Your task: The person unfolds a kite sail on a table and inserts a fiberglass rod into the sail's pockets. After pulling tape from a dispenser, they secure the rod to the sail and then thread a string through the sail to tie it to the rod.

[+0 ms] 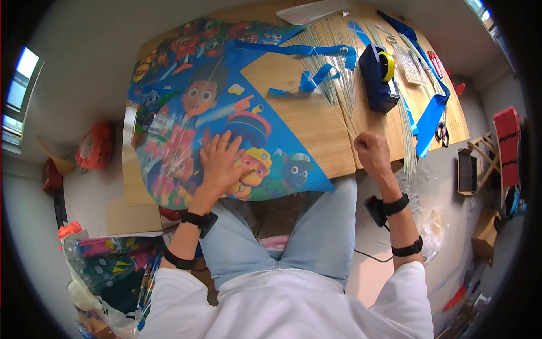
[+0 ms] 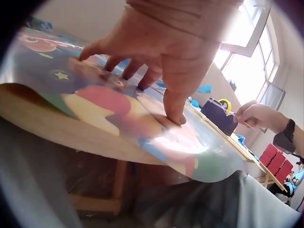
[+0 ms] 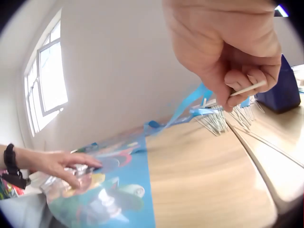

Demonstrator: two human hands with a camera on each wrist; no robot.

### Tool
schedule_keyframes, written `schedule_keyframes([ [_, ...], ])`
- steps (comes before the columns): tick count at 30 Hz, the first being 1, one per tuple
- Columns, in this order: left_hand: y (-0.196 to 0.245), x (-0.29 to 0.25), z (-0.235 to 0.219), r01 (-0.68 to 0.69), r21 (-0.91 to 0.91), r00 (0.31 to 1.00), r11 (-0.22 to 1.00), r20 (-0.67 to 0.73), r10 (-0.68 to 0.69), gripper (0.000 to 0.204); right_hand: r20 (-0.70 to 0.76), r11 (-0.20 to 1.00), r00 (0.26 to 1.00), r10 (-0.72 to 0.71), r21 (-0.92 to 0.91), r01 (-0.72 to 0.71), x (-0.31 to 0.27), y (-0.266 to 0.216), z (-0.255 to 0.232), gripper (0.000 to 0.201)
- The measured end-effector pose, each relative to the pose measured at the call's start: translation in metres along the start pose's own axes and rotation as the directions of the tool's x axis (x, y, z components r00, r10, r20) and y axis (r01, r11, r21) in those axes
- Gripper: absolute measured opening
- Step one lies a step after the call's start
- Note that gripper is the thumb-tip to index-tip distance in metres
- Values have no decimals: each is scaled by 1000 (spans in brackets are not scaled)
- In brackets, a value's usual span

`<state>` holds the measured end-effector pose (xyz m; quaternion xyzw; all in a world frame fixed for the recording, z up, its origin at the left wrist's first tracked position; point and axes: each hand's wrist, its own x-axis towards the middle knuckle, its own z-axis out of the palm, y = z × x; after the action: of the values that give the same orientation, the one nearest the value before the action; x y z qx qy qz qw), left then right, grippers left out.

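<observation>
A glossy blue sheet [image 1: 271,133] printed with cartoon characters covers the left of the wooden table, its near edge hanging over the table edge. My left hand [image 1: 222,164] rests on it with fingers spread; in the left wrist view the fingertips [image 2: 176,118] press the print. Right of the sheet, at the table's near side, my right hand [image 1: 372,152] is curled. The right wrist view shows it pinching a thin pale rod [image 3: 249,88] between thumb and fingers. Beyond that hand lie several similar thin rods [image 1: 344,79] in a loose spread.
A dark blue tape dispenser [image 1: 377,79] with a yellow core stands right of the rods. Blue strips [image 1: 310,79] lie across the table [image 1: 299,116]. Scissors [image 1: 442,135] sit by the right edge. A cardboard box [image 1: 486,234] and plastic scraps [image 1: 432,226] lie on the floor.
</observation>
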<state>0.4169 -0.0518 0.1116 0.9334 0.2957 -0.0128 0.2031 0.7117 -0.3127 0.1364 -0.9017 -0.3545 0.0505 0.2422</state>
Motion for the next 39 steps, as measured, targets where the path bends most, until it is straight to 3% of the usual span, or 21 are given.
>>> schedule_keyframes([
  [1,-2,2,-1,11,-12,1000,1000,0,-11,79,3,1000,1000,1,-23,-1,-14,1,-5,8],
  [4,-5,8,-1,16,-33,1000,999,-8,-16,75,93,984,991,98,142,-111,-42,4,-23,8],
  [7,0,17,2,-60,-43,998,997,-23,59,70,28,987,998,61,149,-65,-41,1,-31,8],
  [10,12,21,4,-97,-53,995,994,-16,96,65,-84,988,994,-66,134,77,-2,-23,-31,7],
  [14,37,22,2,-90,-32,996,995,-22,89,62,-285,871,882,-376,215,441,82,-130,-35,10],
  [17,20,14,4,-103,-23,992,994,-80,101,61,-120,906,912,-393,117,406,102,-153,-3,10],
  [18,14,13,7,-115,-18,988,993,-103,112,60,-118,909,921,-371,157,386,98,-147,5,10],
  [21,-6,7,4,-121,-181,991,976,-83,108,56,-47,928,962,-269,254,272,55,-98,23,9],
  [24,-7,7,11,-132,-153,985,979,-127,113,55,73,951,991,-115,295,89,15,-64,28,8],
  [27,3,11,12,-185,-86,966,979,-201,165,50,211,930,976,59,344,-131,-18,-56,25,10],
  [31,16,17,4,-208,-96,961,973,-206,185,47,279,852,955,99,473,-226,-47,-56,38,11],
  [34,17,23,5,-233,-104,954,967,-215,207,45,282,835,958,53,513,-197,-52,-64,54,11],
  [38,25,33,7,-311,-99,929,945,-240,281,43,205,941,979,9,330,-78,-50,-77,72,15],
  [39,28,37,7,-333,-107,923,937,-242,300,43,164,947,985,58,303,-106,-50,-79,73,15],
])
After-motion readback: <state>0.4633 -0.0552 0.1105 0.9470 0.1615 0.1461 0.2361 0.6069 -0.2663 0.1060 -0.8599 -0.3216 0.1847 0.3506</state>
